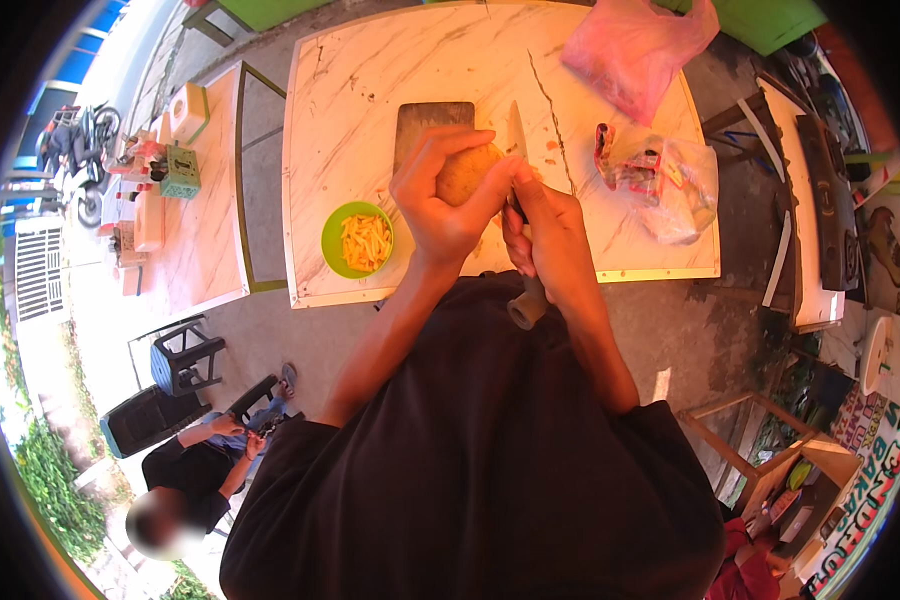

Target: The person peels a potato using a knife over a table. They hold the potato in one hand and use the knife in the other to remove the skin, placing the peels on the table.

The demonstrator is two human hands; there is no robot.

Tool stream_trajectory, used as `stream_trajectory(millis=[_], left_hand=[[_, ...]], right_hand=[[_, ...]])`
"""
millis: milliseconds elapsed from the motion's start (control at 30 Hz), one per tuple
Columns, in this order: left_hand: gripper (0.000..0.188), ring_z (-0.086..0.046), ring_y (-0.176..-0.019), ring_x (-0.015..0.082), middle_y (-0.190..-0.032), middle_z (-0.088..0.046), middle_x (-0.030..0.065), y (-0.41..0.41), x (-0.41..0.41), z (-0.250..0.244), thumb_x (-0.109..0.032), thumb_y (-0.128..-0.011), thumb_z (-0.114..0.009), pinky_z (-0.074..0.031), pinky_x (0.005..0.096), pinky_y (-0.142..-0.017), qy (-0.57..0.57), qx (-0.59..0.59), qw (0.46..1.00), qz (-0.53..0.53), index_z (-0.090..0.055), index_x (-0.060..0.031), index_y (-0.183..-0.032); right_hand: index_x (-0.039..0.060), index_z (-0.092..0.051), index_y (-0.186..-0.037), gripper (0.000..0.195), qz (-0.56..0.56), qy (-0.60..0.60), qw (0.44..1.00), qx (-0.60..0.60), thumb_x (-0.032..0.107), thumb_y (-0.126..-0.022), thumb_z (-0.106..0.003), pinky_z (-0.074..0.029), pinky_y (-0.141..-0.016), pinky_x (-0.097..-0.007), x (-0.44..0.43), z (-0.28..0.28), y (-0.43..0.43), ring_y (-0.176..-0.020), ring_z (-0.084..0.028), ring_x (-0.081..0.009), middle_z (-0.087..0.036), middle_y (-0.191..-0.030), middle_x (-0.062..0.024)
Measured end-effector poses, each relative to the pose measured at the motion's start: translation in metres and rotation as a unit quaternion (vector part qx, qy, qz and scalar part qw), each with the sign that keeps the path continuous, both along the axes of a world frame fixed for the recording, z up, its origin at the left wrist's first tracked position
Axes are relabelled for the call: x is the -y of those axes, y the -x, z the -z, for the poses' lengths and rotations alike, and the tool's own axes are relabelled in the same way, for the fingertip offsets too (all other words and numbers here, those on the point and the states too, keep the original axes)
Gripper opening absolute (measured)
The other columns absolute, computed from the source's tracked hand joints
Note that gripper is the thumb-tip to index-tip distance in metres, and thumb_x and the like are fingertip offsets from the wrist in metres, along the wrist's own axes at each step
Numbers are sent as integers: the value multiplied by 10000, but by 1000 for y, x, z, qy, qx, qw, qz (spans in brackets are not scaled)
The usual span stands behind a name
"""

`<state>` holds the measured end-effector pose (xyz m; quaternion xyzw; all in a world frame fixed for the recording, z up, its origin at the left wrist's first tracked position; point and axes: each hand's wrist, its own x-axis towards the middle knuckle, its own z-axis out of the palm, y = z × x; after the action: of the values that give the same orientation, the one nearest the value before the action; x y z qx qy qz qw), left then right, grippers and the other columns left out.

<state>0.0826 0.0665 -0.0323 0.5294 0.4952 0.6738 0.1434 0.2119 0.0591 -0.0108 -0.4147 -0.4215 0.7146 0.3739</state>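
Observation:
My left hand [442,202] curls around a round, tan-brown potato [468,174], held just above the table near my chest. In my right hand [551,236] is a kitchen knife [517,131], its blade pointing away from me and its handle end showing below my fist. My left thumb meets my right thumb beside the blade. Partly behind my left hand lies a dark wooden cutting board [435,116]. To the left, a green bowl [330,244] contains pale yellow cut strips [365,241], which look like potato.
The marble-patterned table [345,127] has a dark crack and scattered scraps. On its right are a pink plastic bag [637,52] and a clear bag of packets [664,187]. A second table [210,217] stands left. A person [195,457] sits behind at lower left.

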Motion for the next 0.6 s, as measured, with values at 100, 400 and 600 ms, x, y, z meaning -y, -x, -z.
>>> stream_trajectory(millis=[100, 400, 600], left_hand=[[214, -635, -755, 189, -860, -674, 112, -1, -1, -3, -86, -741, -809, -490, 292, -684, 30, 24, 999, 5, -713, -6, -915], [209, -615, -729, 147, -823, -665, 80, 0, -4, -1, -111, -765, -811, -474, 271, -668, 47, 42, 998, 10, -700, -6, -908], [209, -594, -715, 89, -758, -654, 48, 3, -6, -6, -150, -806, -806, -468, 242, -657, 114, 115, 986, 41, -696, -2, -904]], right_hand=[[92, -474, -672, 540, -11, 5, 1000, -11, 479, -1047, -449, -285, -361, -220, 3, 3, -1, -380, -343, -47, -399, -504, 38], [93, -484, -681, 536, -11, -9, 1000, 9, 480, -1049, -448, -280, -380, -222, 10, 7, 0, -409, -348, -44, -396, -522, 40], [91, -487, -667, 518, -26, -10, 999, 39, 440, -1049, -476, -267, -399, -222, 8, 2, -1, -431, -337, -36, -385, -532, 55]])
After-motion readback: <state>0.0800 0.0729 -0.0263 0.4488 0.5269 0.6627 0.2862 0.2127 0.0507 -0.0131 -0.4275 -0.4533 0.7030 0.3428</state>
